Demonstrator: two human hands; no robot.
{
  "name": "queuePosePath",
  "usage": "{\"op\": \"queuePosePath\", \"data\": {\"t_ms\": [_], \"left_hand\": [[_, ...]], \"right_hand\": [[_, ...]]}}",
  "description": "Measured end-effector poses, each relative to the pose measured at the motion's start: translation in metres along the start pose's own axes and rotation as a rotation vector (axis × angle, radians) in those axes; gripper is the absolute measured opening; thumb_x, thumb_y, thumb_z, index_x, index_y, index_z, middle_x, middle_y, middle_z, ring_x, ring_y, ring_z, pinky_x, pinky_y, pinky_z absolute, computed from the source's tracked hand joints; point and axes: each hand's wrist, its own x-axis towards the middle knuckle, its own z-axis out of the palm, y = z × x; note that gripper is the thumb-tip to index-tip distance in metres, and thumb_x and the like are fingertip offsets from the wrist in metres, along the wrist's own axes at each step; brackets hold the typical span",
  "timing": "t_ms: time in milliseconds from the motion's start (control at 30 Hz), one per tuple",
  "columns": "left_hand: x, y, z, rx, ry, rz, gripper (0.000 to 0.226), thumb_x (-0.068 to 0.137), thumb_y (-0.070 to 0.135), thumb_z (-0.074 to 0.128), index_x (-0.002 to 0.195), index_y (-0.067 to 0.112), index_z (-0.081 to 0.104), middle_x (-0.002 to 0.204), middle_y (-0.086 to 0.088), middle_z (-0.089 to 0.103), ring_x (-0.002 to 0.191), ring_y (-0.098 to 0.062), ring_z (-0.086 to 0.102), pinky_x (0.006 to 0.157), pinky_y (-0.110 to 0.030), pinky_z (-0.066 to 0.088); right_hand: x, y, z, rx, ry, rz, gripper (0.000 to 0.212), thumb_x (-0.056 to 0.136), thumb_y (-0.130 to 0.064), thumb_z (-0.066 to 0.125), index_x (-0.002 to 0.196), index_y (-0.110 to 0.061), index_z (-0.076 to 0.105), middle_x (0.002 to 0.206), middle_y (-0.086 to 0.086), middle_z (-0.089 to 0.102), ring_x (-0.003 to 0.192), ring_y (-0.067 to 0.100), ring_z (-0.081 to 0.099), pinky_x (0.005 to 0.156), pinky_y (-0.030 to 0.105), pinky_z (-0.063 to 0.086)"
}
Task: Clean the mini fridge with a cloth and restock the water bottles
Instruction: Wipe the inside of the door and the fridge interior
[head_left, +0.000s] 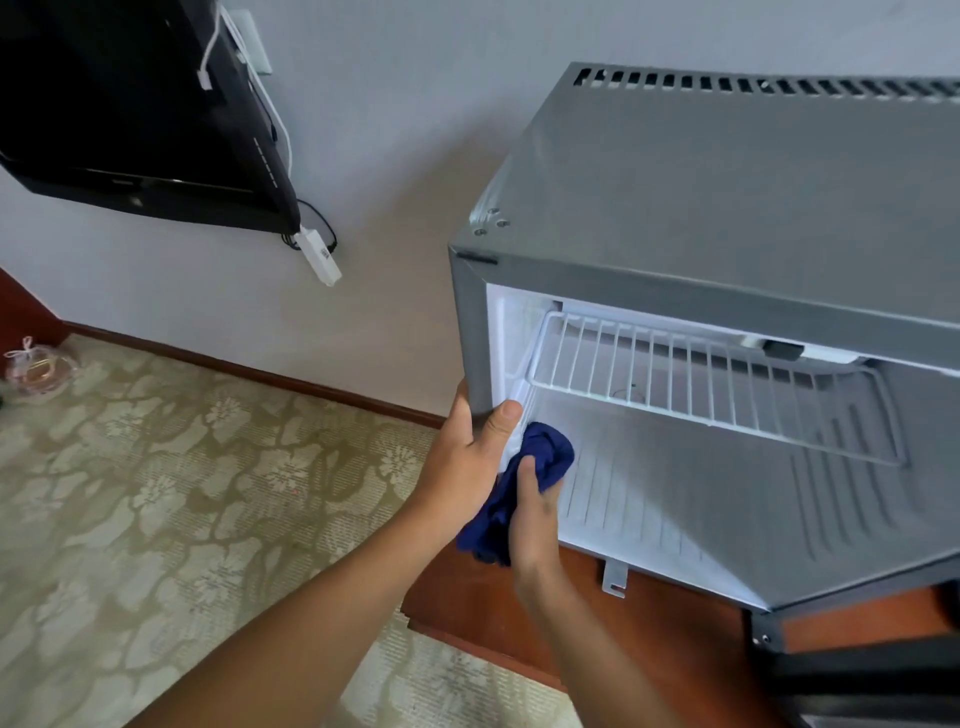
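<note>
A grey mini fridge (727, 197) stands open at the right, its white inside bare apart from a white wire shelf (701, 384). My left hand (467, 447) grips the fridge's front left edge, thumb on the inner rim. My right hand (535, 519) holds a bunched dark blue cloth (540, 457) against the lower left inner wall, near the floor of the fridge. No water bottles are in view.
The fridge sits on a reddish wooden base (649, 623). Its open door (857, 670) shows at the lower right. A black wall-mounted TV (130, 104) with hanging cables is at the upper left. Patterned carpet (182, 493) covers the floor, with a plastic bag (36, 364) at the far left.
</note>
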Motion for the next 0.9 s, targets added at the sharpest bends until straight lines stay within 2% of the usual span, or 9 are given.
{"op": "queuePosePath", "data": {"t_ms": [100, 200, 300, 333, 433, 567, 733, 800, 900], "left_hand": [[0.002, -0.004, 0.0, 0.0, 0.01, -0.026, 0.052, 0.083, 0.066, 0.058, 0.131, 0.048, 0.05, 0.122, 0.02, 0.069, 0.116, 0.0, 0.063, 0.104, -0.029, 0.047], [0.003, -0.004, 0.0, -0.001, 0.01, -0.036, 0.039, 0.085, 0.064, 0.061, 0.121, 0.053, 0.051, 0.117, 0.021, 0.071, 0.109, 0.004, 0.066, 0.097, -0.026, 0.05], [0.001, 0.001, -0.002, 0.02, -0.008, -0.046, 0.03, 0.097, 0.052, 0.059, 0.123, 0.049, 0.045, 0.113, 0.027, 0.066, 0.098, 0.015, 0.061, 0.082, -0.011, 0.046], [0.001, 0.002, -0.002, 0.033, -0.013, -0.053, 0.03, 0.098, 0.05, 0.057, 0.124, 0.048, 0.044, 0.111, 0.028, 0.064, 0.096, 0.016, 0.06, 0.077, -0.007, 0.045], [-0.001, 0.005, -0.001, 0.077, -0.003, -0.045, 0.028, 0.1, 0.046, 0.056, 0.125, 0.045, 0.044, 0.112, 0.022, 0.065, 0.101, 0.01, 0.06, 0.079, -0.01, 0.045], [-0.002, 0.008, -0.003, 0.082, -0.011, -0.065, 0.022, 0.099, 0.049, 0.058, 0.119, 0.043, 0.05, 0.115, 0.017, 0.067, 0.113, -0.011, 0.063, 0.093, -0.028, 0.045], [-0.012, 0.036, -0.02, 0.068, -0.092, -0.008, 0.044, 0.092, 0.056, 0.066, 0.13, 0.038, 0.054, 0.122, 0.016, 0.067, 0.117, -0.005, 0.064, 0.102, -0.028, 0.052], [-0.016, 0.062, -0.028, -0.025, -0.106, 0.073, 0.048, 0.093, 0.05, 0.068, 0.137, 0.045, 0.048, 0.127, 0.024, 0.065, 0.117, 0.006, 0.061, 0.101, -0.022, 0.051], [-0.012, 0.115, -0.036, -0.245, -0.159, 0.104, 0.051, 0.089, 0.073, 0.052, 0.133, 0.047, 0.057, 0.13, 0.022, 0.067, 0.12, 0.0, 0.063, 0.104, -0.037, 0.047]], "right_hand": [[-0.005, -0.03, 0.014, 0.03, 0.026, -0.224, 0.028, 0.103, -0.054, 0.047, 0.129, -0.045, 0.048, 0.109, -0.008, 0.071, 0.094, 0.009, 0.07, 0.085, 0.031, 0.057], [0.081, -0.047, 0.02, -0.07, 0.111, -0.229, 0.049, 0.088, -0.076, 0.049, 0.13, -0.052, 0.044, 0.136, 0.003, 0.058, 0.121, 0.022, 0.061, 0.106, 0.047, 0.048], [0.182, -0.036, 0.005, -0.195, 0.108, -0.093, 0.025, 0.085, -0.066, 0.04, 0.091, -0.044, 0.049, 0.1, 0.001, 0.054, 0.095, 0.022, 0.059, 0.098, 0.058, 0.046], [0.193, -0.034, 0.003, -0.204, 0.115, -0.071, 0.031, 0.084, -0.072, 0.04, 0.092, -0.043, 0.048, 0.09, -0.001, 0.051, 0.081, 0.02, 0.056, 0.09, 0.052, 0.048], [0.116, -0.054, 0.017, -0.242, 0.129, -0.153, 0.06, 0.081, -0.091, 0.035, 0.128, -0.055, 0.039, 0.12, 0.011, 0.064, 0.092, 0.027, 0.063, 0.093, 0.051, 0.053], [-0.008, -0.05, -0.004, -0.355, 0.002, -0.195, 0.028, 0.103, -0.052, 0.044, 0.125, -0.035, 0.05, 0.108, 0.002, 0.072, 0.093, 0.016, 0.07, 0.091, 0.043, 0.056], [-0.075, -0.074, -0.042, -0.141, -0.083, -0.215, 0.043, 0.093, -0.053, 0.063, 0.131, -0.032, 0.061, 0.116, 0.005, 0.075, 0.106, 0.031, 0.072, 0.1, 0.057, 0.053], [-0.085, -0.106, -0.043, 0.023, -0.055, -0.271, 0.045, 0.097, -0.048, 0.06, 0.138, -0.032, 0.056, 0.124, 0.002, 0.073, 0.112, 0.027, 0.07, 0.1, 0.048, 0.053], [-0.082, -0.159, -0.026, 0.0, -0.077, -0.332, 0.036, 0.1, -0.051, 0.054, 0.135, -0.042, 0.051, 0.121, -0.008, 0.07, 0.11, 0.015, 0.067, 0.081, 0.029, 0.057]]}}
